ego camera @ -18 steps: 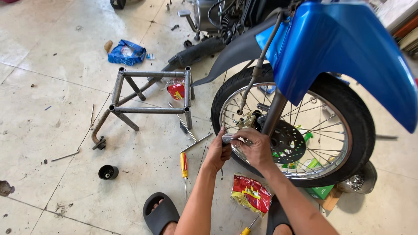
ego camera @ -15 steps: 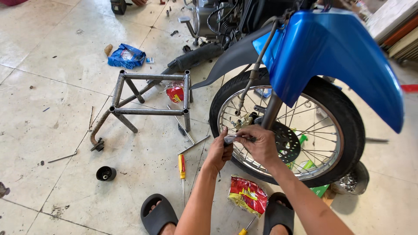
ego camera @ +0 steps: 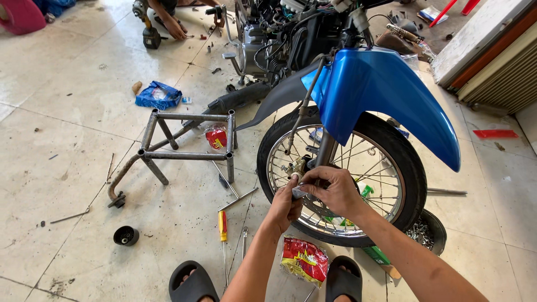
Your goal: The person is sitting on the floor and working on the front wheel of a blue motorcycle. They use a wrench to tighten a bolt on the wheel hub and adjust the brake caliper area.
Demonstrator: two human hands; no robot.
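Note:
A motorcycle front wheel (ego camera: 391, 162) with spokes and a blue fender (ego camera: 386, 95) stands before me. Both hands meet at the wheel's hub by the fork leg. My left hand (ego camera: 286, 204) pinches a small grey metal part (ego camera: 298, 192) at the hub. My right hand (ego camera: 333, 190) is closed over the same spot from the right, its fingers curled around the hub area. What lies under the fingers is hidden. My feet in black sandals (ego camera: 193, 282) rest on the tiled floor below.
A grey metal frame stand (ego camera: 187, 154) lies left of the wheel. A red-and-yellow screwdriver (ego camera: 222, 226), long rods (ego camera: 238, 198), a black cap (ego camera: 126, 235), a red packet (ego camera: 304, 260) and a blue bag (ego camera: 159, 95) lie on the floor. Another person's hand (ego camera: 176, 28) works at the far top.
The view has tilted up and shifted slightly, showing more of the motorcycle. Both hands stay together at the hub, barely moved.

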